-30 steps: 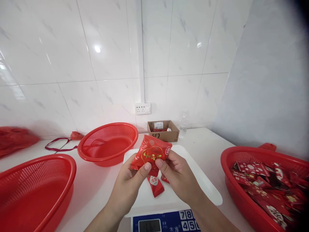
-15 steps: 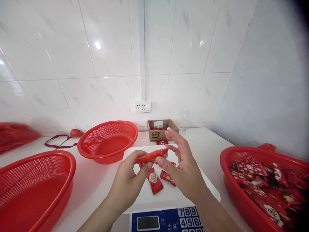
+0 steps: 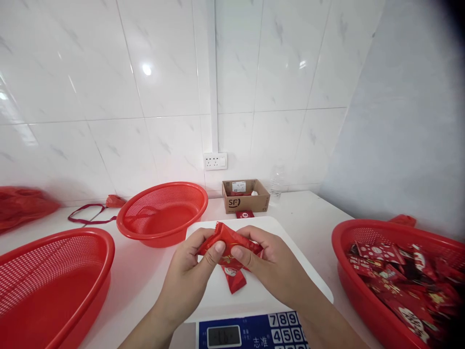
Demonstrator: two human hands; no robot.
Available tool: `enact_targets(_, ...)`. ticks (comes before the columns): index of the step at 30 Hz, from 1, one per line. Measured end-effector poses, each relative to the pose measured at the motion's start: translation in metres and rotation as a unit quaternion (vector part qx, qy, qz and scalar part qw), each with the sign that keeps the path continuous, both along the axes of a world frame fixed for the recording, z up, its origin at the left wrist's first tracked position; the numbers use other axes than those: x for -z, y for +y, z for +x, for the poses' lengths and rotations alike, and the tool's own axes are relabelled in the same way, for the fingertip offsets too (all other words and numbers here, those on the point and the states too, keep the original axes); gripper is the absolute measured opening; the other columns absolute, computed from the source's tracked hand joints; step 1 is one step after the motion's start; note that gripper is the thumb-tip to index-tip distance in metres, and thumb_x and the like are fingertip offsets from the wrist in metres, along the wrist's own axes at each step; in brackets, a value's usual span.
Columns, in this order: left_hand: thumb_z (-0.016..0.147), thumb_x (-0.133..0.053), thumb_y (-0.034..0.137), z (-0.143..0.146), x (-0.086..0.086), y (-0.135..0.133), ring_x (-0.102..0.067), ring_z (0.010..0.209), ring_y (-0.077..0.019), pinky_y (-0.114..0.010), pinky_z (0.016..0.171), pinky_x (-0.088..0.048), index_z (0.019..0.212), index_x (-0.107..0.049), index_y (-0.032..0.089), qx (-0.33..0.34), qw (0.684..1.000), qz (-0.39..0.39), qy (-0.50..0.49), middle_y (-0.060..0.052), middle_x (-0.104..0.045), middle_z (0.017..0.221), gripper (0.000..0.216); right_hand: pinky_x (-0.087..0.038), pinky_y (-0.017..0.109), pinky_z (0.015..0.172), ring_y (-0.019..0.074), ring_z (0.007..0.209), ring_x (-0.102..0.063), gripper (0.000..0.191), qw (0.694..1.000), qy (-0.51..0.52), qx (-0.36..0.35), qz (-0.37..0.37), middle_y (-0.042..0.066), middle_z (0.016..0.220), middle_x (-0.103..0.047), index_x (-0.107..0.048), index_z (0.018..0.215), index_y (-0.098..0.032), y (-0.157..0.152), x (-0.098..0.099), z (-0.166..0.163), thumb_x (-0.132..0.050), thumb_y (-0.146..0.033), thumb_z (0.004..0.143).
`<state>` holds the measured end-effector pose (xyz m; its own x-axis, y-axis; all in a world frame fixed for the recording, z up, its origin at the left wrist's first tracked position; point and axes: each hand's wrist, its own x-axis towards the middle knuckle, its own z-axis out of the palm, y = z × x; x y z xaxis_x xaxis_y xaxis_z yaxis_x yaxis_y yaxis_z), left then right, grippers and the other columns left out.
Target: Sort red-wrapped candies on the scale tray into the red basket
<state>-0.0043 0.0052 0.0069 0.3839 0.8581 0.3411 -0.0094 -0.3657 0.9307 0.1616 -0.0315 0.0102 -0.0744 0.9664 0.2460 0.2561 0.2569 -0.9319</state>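
- We have a red packet (image 3: 225, 234) up between our two hands, above the scale's white pan (image 3: 214, 303); our thumbs cover part of its face.
- Half a second ago it showed nearly edge-on, with right-hand fingers spread away from it; now its face is tilted toward us.
- Our left hand (image 3: 192, 266) pinches one end, and our right hand (image 3: 274, 264) has closed on the other, thumbs in front.
- We judge from this that the packet is still being handled, with neither hand free for another.
- A second packet (image 3: 234, 284) lies on the pan just below; the patterned packet that showed beside it is now hidden from us.
- Farther out on the worktop (image 3: 305, 213), the packet-filled basket (image 3: 339, 237) at our right and the cardboard box (image 3: 247, 207) behind the pan have stayed put.
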Motion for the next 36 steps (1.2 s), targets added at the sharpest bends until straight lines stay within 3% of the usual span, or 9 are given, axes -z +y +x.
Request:
enact_targets(11, 0.087, -0.065, 0.037, -0.0002, 0.0045, -0.0007, -0.057, 0.070, -0.0127, -0.021, 0.065, -0.048, 0.084, -0.070, 0.019, 0.024, 0.996, -0.033, -0.084, 0.000, -0.065, 0.074, 0.020, -0.036, 0.027, 0.053, 0.0139, 0.059, -0.048, 0.037, 0.989, -0.100, 0.041, 0.105, -0.003, 0.058, -0.049, -0.050, 0.059, -0.020, 0.0005, 0.0029, -0.0043, -0.055, -0.040, 0.089)
enact_targets(19, 0.088, -0.065, 0.035, -0.0010, 0.0069, 0.0000, -0.055, 0.067, -0.0100, -0.018, 0.065, -0.047, 0.079, -0.066, 0.019, 0.059, 0.987, -0.046, -0.143, 0.003, -0.062, 0.070, 0.018, -0.040, 0.023, 0.050, 0.0114, 0.057, -0.050, 0.028, 1.000, -0.023, 0.006, 0.015, -0.003, 0.070, -0.055, -0.058, 0.079, -0.020, -0.0036, -0.0009, -0.0094, -0.059, -0.048, 0.087)
enact_targets(29, 0.082, -0.071, 0.037, -0.0005, 0.0031, -0.0022, -0.059, 0.076, -0.0132, -0.020, 0.071, -0.049, 0.087, -0.070, 0.021, 0.036, 0.995, -0.033, -0.091, 0.001, -0.063, 0.077, 0.017, -0.045, 0.026, 0.061, 0.0147, 0.069, -0.057, 0.022, 0.977, -0.081, 0.043, 0.191, 0.000, 0.074, -0.060, -0.057, 0.071, -0.021, -0.0037, 0.0055, -0.0056, -0.055, -0.029, 0.091)
enact_targets(36, 0.085, -0.069, 0.034, -0.0022, 0.0065, -0.0030, -0.056, 0.073, -0.0100, -0.016, 0.068, -0.048, 0.084, -0.071, 0.023, 0.056, 0.989, -0.018, -0.133, 0.003, -0.062, 0.078, 0.010, -0.046, 0.023, 0.059, 0.0131, 0.067, -0.059, 0.014, 0.981, -0.048, 0.061, 0.180, -0.002, 0.073, -0.064, -0.061, 0.076, -0.023, -0.0076, 0.0052, -0.0098, -0.065, -0.030, 0.087)
